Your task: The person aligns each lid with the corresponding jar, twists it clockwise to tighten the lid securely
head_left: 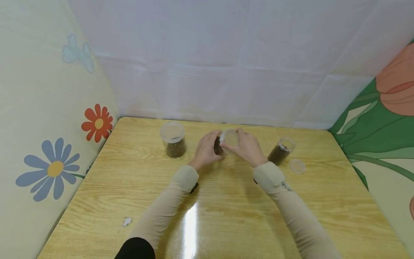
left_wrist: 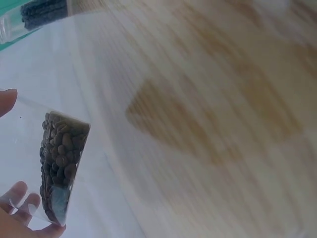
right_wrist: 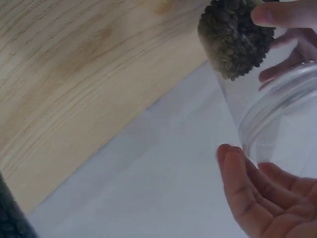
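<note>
A clear jar [left_wrist: 62,158] partly filled with dark brown beans is tilted above the wooden table, its lidded end towards the right. My left hand [head_left: 206,151] grips the jar around its body, the thumb on one side and fingers on the other. With thumb and fingers spread around its edge, my right hand [head_left: 248,146] holds the round translucent lid [head_left: 231,141] at the jar's mouth. In the right wrist view, the right fingertips [right_wrist: 233,153] lie right at the clear rim, and the beans [right_wrist: 233,39] sit towards the far end.
Left of the hands stands a wider lidded jar [head_left: 174,140] with brown contents. To the right is an uncovered jar [head_left: 281,151] of dark contents, with a loose clear lid [head_left: 297,166] beside it. A small white scrap [head_left: 127,221] lies near the front left. A white cloth wall [head_left: 210,72] borders the table's back.
</note>
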Motion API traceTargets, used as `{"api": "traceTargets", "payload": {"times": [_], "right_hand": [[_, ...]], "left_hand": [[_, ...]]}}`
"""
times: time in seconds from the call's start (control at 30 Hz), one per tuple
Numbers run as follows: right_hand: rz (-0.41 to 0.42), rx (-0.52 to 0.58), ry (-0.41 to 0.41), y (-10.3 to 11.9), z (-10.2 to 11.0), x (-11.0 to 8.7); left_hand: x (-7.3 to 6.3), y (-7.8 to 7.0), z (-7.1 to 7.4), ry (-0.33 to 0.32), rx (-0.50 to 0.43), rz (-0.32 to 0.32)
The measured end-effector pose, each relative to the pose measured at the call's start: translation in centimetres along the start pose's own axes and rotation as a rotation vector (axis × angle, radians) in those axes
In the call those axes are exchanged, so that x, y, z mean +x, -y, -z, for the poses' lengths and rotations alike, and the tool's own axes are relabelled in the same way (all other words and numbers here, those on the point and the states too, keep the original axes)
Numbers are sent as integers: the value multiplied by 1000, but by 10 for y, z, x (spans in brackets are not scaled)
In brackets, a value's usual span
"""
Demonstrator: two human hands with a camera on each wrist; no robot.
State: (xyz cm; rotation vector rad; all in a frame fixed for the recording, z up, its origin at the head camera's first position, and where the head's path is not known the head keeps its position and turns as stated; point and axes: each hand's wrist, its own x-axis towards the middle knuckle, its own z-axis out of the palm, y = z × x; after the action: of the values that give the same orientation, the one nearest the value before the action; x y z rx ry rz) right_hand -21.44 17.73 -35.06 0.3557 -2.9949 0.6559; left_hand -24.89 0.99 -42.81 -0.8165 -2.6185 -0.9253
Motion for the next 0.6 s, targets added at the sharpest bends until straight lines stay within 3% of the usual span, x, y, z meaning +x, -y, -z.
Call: {"api": "traceTargets", "payload": {"times": [0.1,0.23,0.33,0.43,0.6], "right_hand": [[53,32,45,0,4,0],[191,65,110,-3,10,0],[258,53,115,-5,11,0],[246,50,103,-5,10,0],[103,86,107,-3,8,-1]], "left_hand": [[0,0,1,-3,-21,13],[0,-1,1,5,-24,28],[1,-2,1,16,-20,32],[1,-2,1,15,-20,26],[1,-2,0,6,-3,22]]}}
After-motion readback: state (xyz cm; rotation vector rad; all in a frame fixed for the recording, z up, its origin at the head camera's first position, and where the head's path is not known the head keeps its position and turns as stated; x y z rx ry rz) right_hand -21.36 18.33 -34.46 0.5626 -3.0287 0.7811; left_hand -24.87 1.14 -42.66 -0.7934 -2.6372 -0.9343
